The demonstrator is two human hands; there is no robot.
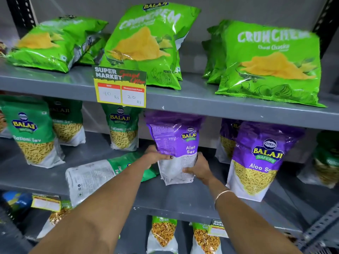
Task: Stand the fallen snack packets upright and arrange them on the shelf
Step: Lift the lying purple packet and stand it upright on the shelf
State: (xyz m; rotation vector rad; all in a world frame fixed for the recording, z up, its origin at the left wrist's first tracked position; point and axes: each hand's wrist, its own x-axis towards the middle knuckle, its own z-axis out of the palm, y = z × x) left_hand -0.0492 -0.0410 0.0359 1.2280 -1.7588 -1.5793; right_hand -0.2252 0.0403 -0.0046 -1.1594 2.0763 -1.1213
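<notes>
Purple Aloo Sev packet [175, 147]: stood upright on middle shelf [183, 197], long axis vertical, left hand [156, 156] and right hand [199, 168] clasped around lower part.

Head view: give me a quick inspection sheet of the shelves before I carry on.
Surface: grey metal middle shelf, bare in front.
Job's things: purple Aloo Sev packet held upright in both hands; green Ratlami Sev packet lying flat beside it; other purple packet and green packets upright.
Clutter: price tag on top shelf edge; Crunchem bags above, left one toppled.
Grippers: left hand and right hand grip the purple packet's lower part.
Cables: nothing seen.
Surroundings: lower shelf packets; slotted upright.
</notes>
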